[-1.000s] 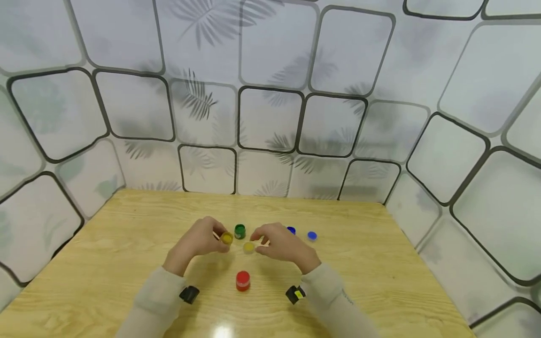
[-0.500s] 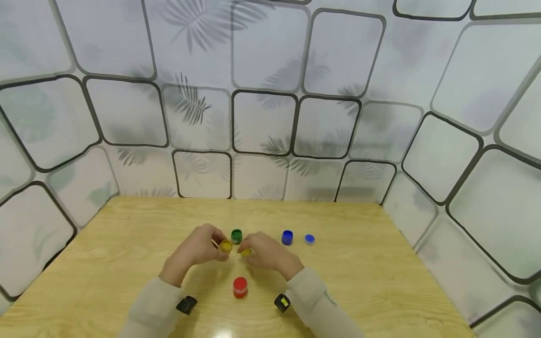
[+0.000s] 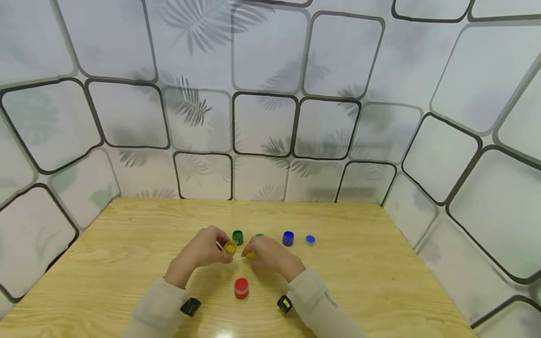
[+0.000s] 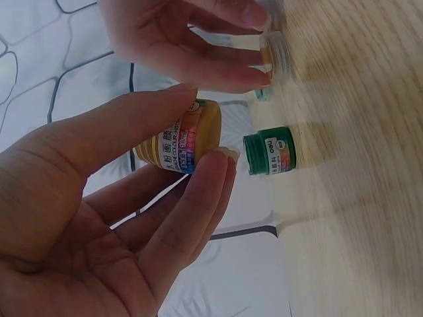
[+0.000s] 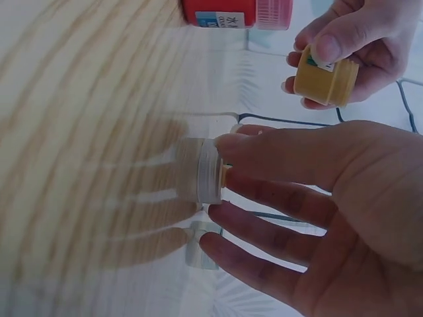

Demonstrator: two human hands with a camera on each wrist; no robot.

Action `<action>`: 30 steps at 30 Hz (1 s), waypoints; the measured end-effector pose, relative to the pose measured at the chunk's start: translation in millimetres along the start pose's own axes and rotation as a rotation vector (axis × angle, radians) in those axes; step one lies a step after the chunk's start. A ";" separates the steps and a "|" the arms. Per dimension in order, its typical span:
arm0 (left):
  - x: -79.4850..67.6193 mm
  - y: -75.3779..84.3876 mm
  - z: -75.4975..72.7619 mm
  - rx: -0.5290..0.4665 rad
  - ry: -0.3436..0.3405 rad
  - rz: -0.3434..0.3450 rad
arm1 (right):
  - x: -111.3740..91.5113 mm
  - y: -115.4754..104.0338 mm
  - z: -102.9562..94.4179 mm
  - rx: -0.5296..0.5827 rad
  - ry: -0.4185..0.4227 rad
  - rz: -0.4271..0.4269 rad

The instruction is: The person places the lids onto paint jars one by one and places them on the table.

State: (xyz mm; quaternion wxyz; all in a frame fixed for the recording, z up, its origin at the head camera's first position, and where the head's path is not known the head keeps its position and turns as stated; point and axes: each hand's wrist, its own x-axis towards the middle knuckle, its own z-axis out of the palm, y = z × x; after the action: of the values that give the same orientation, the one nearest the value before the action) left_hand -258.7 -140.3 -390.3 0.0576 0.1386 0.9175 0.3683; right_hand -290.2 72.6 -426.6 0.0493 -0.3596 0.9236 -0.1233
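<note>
My left hand holds a small yellow paint jar between thumb and fingers, its lidless mouth tipped toward me. Close to the table, the thumb and fingertips of my right hand are at the rim of a clear ridged lid with yellow on it. Just beyond both hands stands a lidless green paint jar. Mostly hidden behind my right hand lies a green-tinted lid. Nearer me, a red paint jar stands upright with its lid on.
To the right of my right hand stands an uncapped blue paint jar, with its blue lid lying beside it. The wooden table runs back to a patterned wall covering.
My right hand has moved left and down to the yellow-marked lid, from a spot just right of it. My left hand keeps the yellow jar in nearly the same place. The view has shifted slightly.
</note>
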 end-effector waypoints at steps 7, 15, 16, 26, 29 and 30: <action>-0.3 1.5 5.0 -0.006 0.007 -0.010 | -3.5 7.9 4.8 -0.006 0.000 0.035; -4.8 1.1 8.0 -0.032 0.020 -0.014 | -6.6 11.5 5.1 -0.017 -0.026 0.003; -5.2 1.1 8.4 -0.034 0.020 -0.015 | -7.8 12.3 4.0 -0.007 -0.030 0.005; -3.5 9.3 4.5 -0.016 0.038 -0.011 | -21.8 15.7 -30.2 0.210 0.050 -0.098; -4.0 12.9 3.4 -0.021 0.032 -0.007 | -25.7 10.3 -38.9 0.288 0.093 -0.135; -4.5 14.1 3.2 -0.024 0.028 -0.004 | -26.9 8.2 -41.0 0.308 0.107 -0.145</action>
State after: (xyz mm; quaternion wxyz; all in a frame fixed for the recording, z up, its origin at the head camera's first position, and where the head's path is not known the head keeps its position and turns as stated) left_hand -250.7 -129.7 -382.8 0.0474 0.1311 0.9139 0.3812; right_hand -283.1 104.6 -389.1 0.0454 -0.4065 0.8667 -0.2855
